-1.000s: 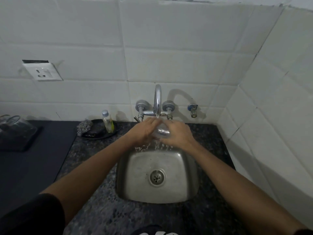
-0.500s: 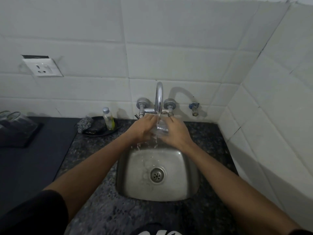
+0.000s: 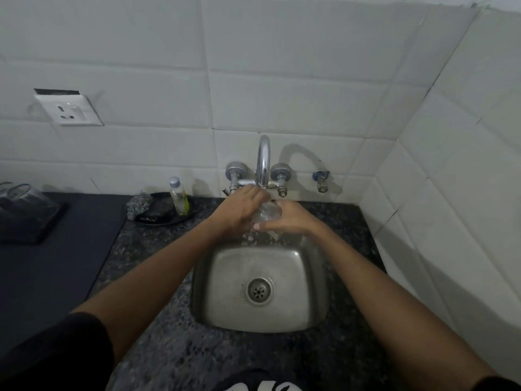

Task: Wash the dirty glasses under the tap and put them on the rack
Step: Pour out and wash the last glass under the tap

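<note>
A: Where is the glass (image 3: pixel 266 214)?
B: Beneath the tap (image 3: pixel 263 162), over the sink (image 3: pixel 259 289), between both hands.
A: The fingers?
B: Left hand (image 3: pixel 242 210) and right hand (image 3: pixel 290 218) curl around it.

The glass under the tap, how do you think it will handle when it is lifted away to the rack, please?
The glass looks clear, rigid and wet under the tap, so it is probably slippery. Both the left hand and right hand grip it, which suggests care. It is likely fragile if dropped into the steel sink.
</note>
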Available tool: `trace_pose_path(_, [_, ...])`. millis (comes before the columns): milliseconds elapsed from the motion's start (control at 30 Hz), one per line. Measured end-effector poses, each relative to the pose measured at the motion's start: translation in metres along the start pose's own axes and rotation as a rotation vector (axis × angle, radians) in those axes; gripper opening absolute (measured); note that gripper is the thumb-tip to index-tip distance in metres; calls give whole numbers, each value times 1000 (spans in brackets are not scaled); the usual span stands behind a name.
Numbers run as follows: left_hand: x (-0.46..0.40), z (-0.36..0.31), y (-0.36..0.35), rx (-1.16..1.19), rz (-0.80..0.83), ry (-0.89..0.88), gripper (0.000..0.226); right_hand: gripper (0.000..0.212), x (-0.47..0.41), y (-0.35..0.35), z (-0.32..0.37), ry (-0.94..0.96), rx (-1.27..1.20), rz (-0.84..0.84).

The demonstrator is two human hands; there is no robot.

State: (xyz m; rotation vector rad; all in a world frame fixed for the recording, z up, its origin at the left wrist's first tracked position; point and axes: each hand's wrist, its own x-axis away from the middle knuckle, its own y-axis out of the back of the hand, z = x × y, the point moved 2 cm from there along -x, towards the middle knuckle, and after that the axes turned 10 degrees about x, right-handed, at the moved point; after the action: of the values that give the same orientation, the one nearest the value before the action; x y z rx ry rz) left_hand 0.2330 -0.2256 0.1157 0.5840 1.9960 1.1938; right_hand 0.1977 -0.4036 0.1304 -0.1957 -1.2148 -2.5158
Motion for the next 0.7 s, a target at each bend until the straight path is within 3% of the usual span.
trace_pose_path(67, [1, -3, -3, 2, -46, 28, 61, 56, 3, 3, 8, 69, 176, -97])
trace_pose_path(133, [1, 1, -3, 14, -47, 81, 68, 60, 2, 2, 15, 142, 487, -400])
trace_pose_path(200, [0, 2, -2, 30, -16, 83, 72, 68, -1, -8, 13, 204, 632, -543])
trace_pose_path(267, [1, 4, 0, 11, 12, 69, 70, 77, -3, -10, 6, 201, 483, -457])
trace_pose_path(333, [3, 3, 2, -18, -21, 41, 58, 78, -2, -1, 1, 80, 126, -148])
trace_pose_path(400, [4, -1, 0, -23, -44, 14, 49, 77, -1, 10, 2, 44, 35, 86])
trace_pose_path(467, [5, -3, -7, -1, -38, 62, 55, 77, -4, 15, 5, 95, 251, -2])
trace_pose_path(567, [1, 1, -9, 76, 10, 176, 68, 68, -3, 9, 18, 236, 786, -426])
trace_pose_path(633, [-2, 6, -4, 91, 35, 193, 64, 72, -2, 1, 14, 249, 684, -492])
trace_pose_path(700, [-2, 8, 0, 35, 10, 151, 50, 75, 0, 3, 9, 97, 179, -330])
